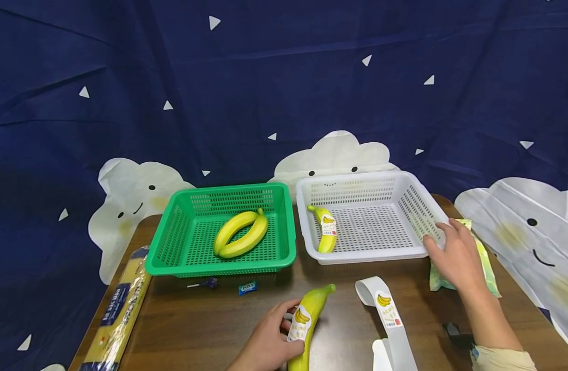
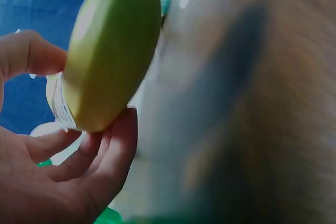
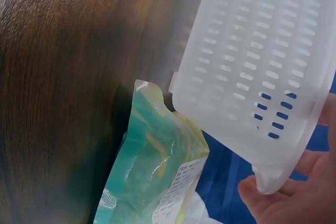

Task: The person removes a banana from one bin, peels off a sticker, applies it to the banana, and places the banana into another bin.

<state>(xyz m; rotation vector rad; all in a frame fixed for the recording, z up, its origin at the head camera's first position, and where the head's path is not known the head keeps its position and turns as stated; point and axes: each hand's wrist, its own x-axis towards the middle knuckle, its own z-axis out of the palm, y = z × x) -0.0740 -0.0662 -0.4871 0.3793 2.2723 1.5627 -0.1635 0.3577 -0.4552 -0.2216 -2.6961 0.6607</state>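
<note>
My left hand (image 1: 270, 337) grips a yellow banana (image 1: 313, 304) with a greenish tip and a white banana-picture label on its side. In the left wrist view, thumb and fingers lie on either side of the banana (image 2: 115, 51). At the right rim of the white basket (image 1: 372, 255), my right hand (image 1: 457, 255) holds the edge. The right wrist view shows its fingers around a corner of that basket (image 3: 241, 77). Inside the white basket, at its left, lies another labelled banana (image 1: 327, 237). Two unlabelled bananas (image 1: 242, 242) lie in the green basket (image 1: 219, 270).
A strip of label backing (image 1: 397, 335) bearing one banana label curls on the table (image 1: 195, 330). A green-yellow packet (image 1: 485, 268) lies beside the white basket. Further left are a noodle pack (image 1: 119, 309), a lollipop (image 1: 209, 283) and a small blue packet (image 1: 247, 287).
</note>
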